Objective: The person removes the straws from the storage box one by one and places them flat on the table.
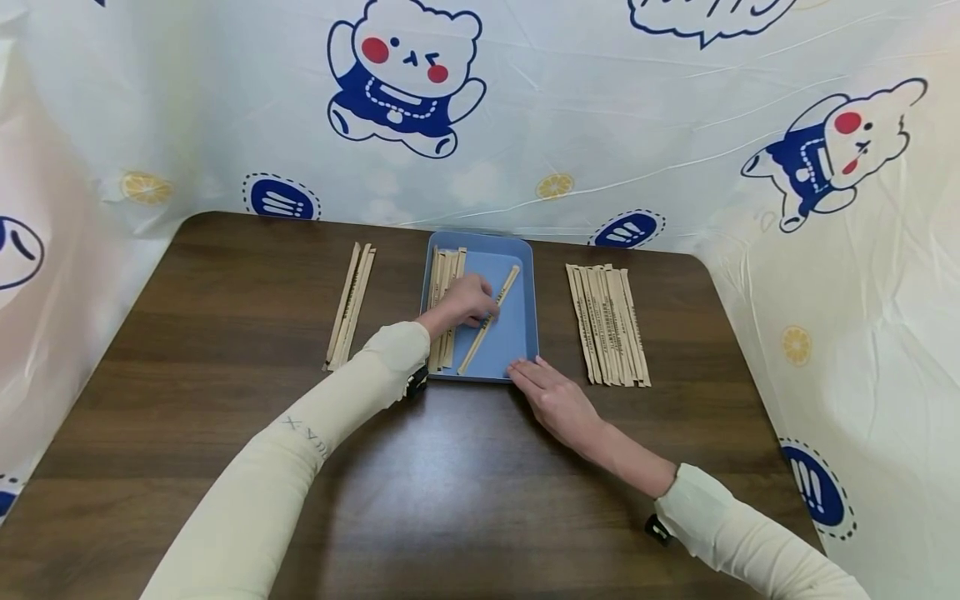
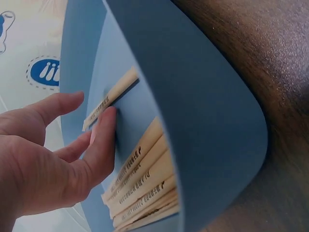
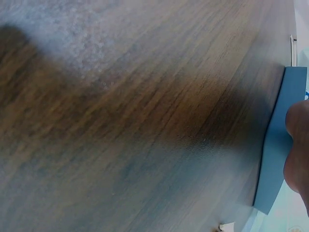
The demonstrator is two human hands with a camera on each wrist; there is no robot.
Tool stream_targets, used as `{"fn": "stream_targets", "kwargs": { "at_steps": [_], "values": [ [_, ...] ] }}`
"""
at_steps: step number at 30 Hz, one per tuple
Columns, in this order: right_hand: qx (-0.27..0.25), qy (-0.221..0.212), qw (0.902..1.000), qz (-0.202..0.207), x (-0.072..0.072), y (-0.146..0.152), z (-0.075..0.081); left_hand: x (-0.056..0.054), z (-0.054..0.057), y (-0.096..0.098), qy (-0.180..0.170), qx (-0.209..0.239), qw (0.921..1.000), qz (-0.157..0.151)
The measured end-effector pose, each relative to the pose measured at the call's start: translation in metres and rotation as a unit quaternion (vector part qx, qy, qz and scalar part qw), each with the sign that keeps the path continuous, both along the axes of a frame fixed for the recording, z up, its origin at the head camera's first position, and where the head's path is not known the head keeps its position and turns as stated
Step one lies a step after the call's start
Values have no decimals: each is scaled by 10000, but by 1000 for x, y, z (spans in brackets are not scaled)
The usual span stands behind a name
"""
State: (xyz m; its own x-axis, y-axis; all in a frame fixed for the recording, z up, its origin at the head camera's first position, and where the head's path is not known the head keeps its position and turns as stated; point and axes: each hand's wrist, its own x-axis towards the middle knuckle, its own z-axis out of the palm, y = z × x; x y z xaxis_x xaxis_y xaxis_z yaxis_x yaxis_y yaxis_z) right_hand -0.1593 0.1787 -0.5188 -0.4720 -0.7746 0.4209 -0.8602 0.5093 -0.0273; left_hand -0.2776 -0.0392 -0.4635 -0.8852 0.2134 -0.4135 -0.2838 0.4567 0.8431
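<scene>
A blue tray [image 1: 486, 240] stands on the table with a row of slim, printed, paper-wrapped sticks [image 1: 448, 354] along its left side. Slanting across the bare tray floor is one more paper-wrapped stick [image 1: 472, 354], shaped like a disposable chopstick pack. My left hand [image 1: 468, 300] reaches in over this stick. In the left wrist view its fingertips [image 2: 109, 116] overlap the stick [image 2: 118, 87], and the thumb stands apart from them. With fingers stretched out, my right hand [image 1: 558, 400] touches the tray's near right corner; in the right wrist view only part of that hand shows against the tray wall [image 3: 277, 145].
Left of the tray a few wrapped sticks [image 1: 351, 308] lie close together on the wooden table [image 1: 420, 483]. To its right is a larger side-by-side bundle of wrapped sticks [image 1: 609, 325]. A printed white sheet [image 1: 525, 108] hangs behind the table's far edge.
</scene>
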Motion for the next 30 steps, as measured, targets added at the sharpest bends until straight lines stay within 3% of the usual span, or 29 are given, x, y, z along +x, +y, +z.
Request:
{"fn": "stream_targets", "kwargs": {
  "at_steps": [4,11,19,30],
  "values": [
    [-23,10,10000,18,0,0,-2,-2,-3,6,341,-599,9976,-72],
    [-95,46,9999,53,0,1,-4,-5,-9,11,939,-1382,9853,-341],
    [32,-59,10000,-31,0,1,-1,-3,-11,11,1339,-1301,9811,-514],
    [73,-56,9999,-54,0,1,-1,-3,-9,12,1204,-1361,9821,-494]
  ]
}}
